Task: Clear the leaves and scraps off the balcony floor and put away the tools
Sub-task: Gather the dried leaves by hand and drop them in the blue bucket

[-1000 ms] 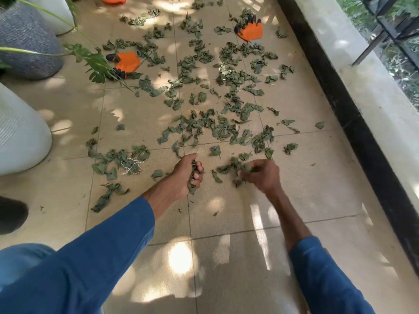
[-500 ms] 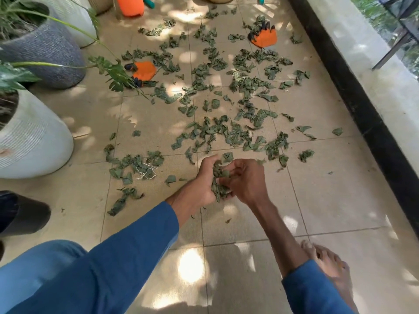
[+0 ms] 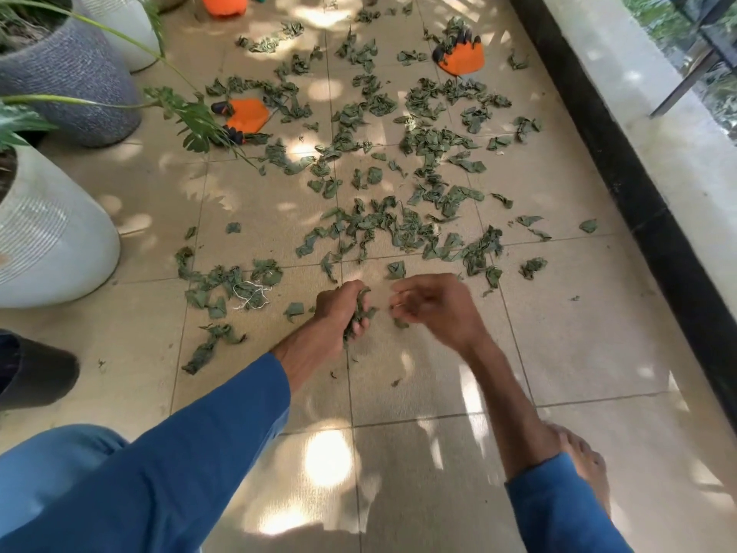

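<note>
Mostly green leaves [image 3: 399, 229] litter the tiled floor [image 3: 578, 353] from middle to far, planters [image 3: 52, 233] at left, a low wall [image 3: 678, 153] at right. Nearby, the left hand [image 3: 339, 309] grips a leaf bunch [image 3: 360, 313]; the right hand [image 3: 434, 309] beside it is blurred, its hold unclear.

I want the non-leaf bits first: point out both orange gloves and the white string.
Orange glove near the ledge [image 3: 464, 62]: head view, its orange palm.
Orange glove by the plant [image 3: 248, 113]: head view, its orange palm.
White string [image 3: 250, 294]: head view, middle of the tangle.
</note>
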Demonstrator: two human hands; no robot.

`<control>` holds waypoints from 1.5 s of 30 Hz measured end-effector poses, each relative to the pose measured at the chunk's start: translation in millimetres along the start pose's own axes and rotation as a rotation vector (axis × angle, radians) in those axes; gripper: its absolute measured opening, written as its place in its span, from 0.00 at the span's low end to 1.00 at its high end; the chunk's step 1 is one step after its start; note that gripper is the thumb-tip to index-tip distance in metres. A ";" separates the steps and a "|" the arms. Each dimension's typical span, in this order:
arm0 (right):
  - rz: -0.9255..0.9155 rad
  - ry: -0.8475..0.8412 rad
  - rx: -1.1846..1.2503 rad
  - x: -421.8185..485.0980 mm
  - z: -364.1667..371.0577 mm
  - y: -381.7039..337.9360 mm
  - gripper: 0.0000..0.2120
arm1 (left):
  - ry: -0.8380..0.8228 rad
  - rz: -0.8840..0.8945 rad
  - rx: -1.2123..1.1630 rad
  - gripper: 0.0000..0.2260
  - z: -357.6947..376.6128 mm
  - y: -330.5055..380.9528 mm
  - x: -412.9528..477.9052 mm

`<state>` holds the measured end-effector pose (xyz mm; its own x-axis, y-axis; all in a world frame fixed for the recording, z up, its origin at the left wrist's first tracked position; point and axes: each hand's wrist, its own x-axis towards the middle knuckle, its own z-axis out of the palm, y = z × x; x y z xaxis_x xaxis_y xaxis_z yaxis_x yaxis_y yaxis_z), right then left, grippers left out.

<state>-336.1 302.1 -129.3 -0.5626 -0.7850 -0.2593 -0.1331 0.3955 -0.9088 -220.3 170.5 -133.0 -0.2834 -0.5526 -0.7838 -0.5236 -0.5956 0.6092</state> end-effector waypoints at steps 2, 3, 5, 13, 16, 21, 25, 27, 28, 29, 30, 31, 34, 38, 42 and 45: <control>0.022 0.165 -0.211 11.8 -16.6 26.1 0.09 | -0.018 -0.018 -0.001 0.14 -5.6 4.0 1.5; 0.025 0.214 -0.340 16.6 -18.7 36.1 0.09 | -0.033 -0.028 0.003 0.14 -8.5 5.2 1.8; -0.009 0.192 -0.500 23.6 -11.2 46.4 0.13 | -0.057 -0.043 0.006 0.15 -11.9 6.0 1.3; -0.039 0.175 -0.562 27.5 17.7 75.7 0.02 | -0.126 -0.062 0.000 0.15 -16.6 3.8 0.2; 0.049 0.240 -0.355 27.6 2.6 79.2 0.03 | -0.138 -0.082 0.004 0.16 -21.5 1.9 2.4; -0.012 0.089 -0.320 31.8 19.6 62.5 0.04 | -0.138 -0.098 0.007 0.16 -25.9 0.4 3.5; -0.163 -0.030 -0.712 28.2 60.7 61.4 0.02 | -0.122 -0.093 -0.040 0.15 -24.0 1.9 4.0; -0.079 -0.054 -0.697 25.0 67.5 64.4 0.02 | -0.118 -0.098 -0.053 0.14 -23.9 1.5 6.3; -0.029 -0.054 -0.662 24.9 66.3 66.9 0.04 | -0.121 -0.100 -0.055 0.14 -23.8 1.4 7.0; 0.005 -0.037 -0.620 23.9 61.8 66.6 0.05 | -0.123 -0.101 -0.056 0.13 -24.0 1.0 7.5; 0.042 -0.016 -0.561 24.6 54.1 70.2 0.06 | -0.125 -0.101 -0.055 0.13 -24.1 0.2 8.5; 0.075 0.021 -0.477 24.1 43.3 71.3 0.09 | -0.129 -0.101 -0.052 0.13 -24.1 -0.3 9.3; 0.145 0.178 -0.267 33.0 0.1 78.1 0.16 | -0.141 -0.102 -0.048 0.13 -24.9 -0.2 10.7; 0.102 0.295 -0.367 56.1 -47.2 78.9 0.07 | -0.150 -0.111 -0.044 0.13 -25.0 -0.4 10.8; 0.019 0.128 -0.619 66.6 -50.4 81.0 0.08 | -0.157 -0.115 -0.041 0.13 -24.9 -1.0 12.1; 0.015 0.064 -0.675 57.9 -37.0 80.4 0.07 | -0.166 -0.115 -0.049 0.13 -27.2 -1.2 10.8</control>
<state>-409.5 306.0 -205.3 -0.6126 -0.7557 -0.2317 -0.5934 0.6334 -0.4966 -200.9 149.3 -138.9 -0.3548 -0.3781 -0.8551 -0.5219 -0.6787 0.5167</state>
